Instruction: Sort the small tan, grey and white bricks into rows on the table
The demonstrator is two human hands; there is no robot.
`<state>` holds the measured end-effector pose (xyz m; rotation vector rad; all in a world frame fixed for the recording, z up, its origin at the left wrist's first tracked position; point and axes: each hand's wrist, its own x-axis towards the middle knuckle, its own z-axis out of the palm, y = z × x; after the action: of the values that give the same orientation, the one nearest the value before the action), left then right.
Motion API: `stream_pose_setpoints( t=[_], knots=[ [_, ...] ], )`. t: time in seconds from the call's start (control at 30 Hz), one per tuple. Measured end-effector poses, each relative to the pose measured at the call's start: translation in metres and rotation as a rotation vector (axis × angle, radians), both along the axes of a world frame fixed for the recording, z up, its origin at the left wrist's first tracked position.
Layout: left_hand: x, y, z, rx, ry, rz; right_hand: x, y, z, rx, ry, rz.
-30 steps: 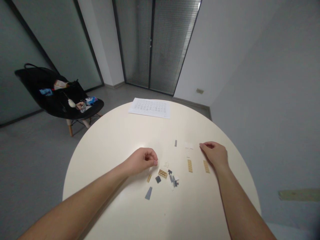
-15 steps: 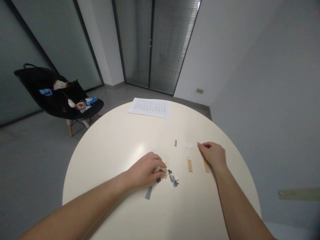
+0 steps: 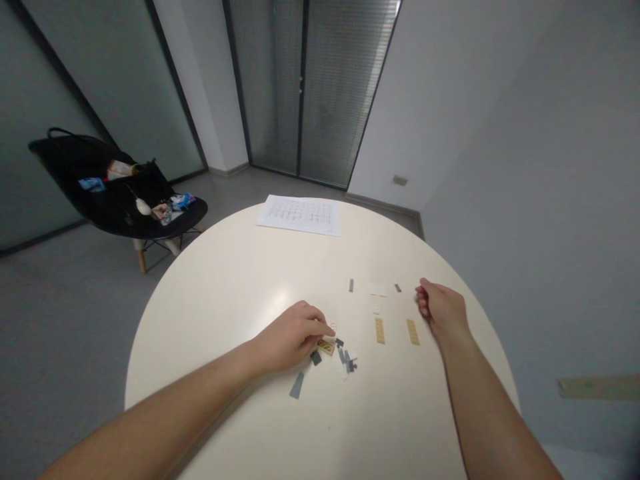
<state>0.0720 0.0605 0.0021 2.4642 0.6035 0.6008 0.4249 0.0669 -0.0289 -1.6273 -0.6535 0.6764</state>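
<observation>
Tan studded plate (image 3: 325, 346), a small perforated building piece of matt plastic, lies flat on the table with its long axis running roughly side to side, just beneath the fingertips of the curled left hand (image 3: 293, 337); whether those fingers grip anything, I cannot tell. The right hand (image 3: 441, 309) is loosely closed, with nothing showing in it, and sits nearest a narrow grey tile (image 3: 397, 288) and a slim tan plate (image 3: 413, 332). That slim plate and a second tan plate (image 3: 380, 331) both point away from the person, lengthwise. Around the left hand lie a tapered grey wedge plate (image 3: 297, 385), a dark grey square tile (image 3: 315, 358) and a jumbled cluster of small grey and white pieces (image 3: 347, 360). Everything rests on a smooth, round cream table (image 3: 225, 300), with a printed white paper sheet (image 3: 300, 215) near its far edge. Beyond, on a grey floor (image 3: 75, 320), stands a black shell chair (image 3: 115, 207) on wooden legs, heaped with a black bag and small items. Glass doors with fine slatted blinds (image 3: 310, 93) and dark metal frames fill the far wall.
</observation>
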Motion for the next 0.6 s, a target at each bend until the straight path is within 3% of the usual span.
stream_pose_setpoints(
  t=[0.23,0.6],
  knots=[
    [0.014,-0.013,-0.007,0.163,0.109,-0.060,-0.001,-0.002,0.012,0.035,0.203,-0.081],
    [0.020,-0.015,-0.010,0.067,0.044,-0.036,-0.002,-0.003,0.012,0.052,0.239,-0.063]
  ],
)
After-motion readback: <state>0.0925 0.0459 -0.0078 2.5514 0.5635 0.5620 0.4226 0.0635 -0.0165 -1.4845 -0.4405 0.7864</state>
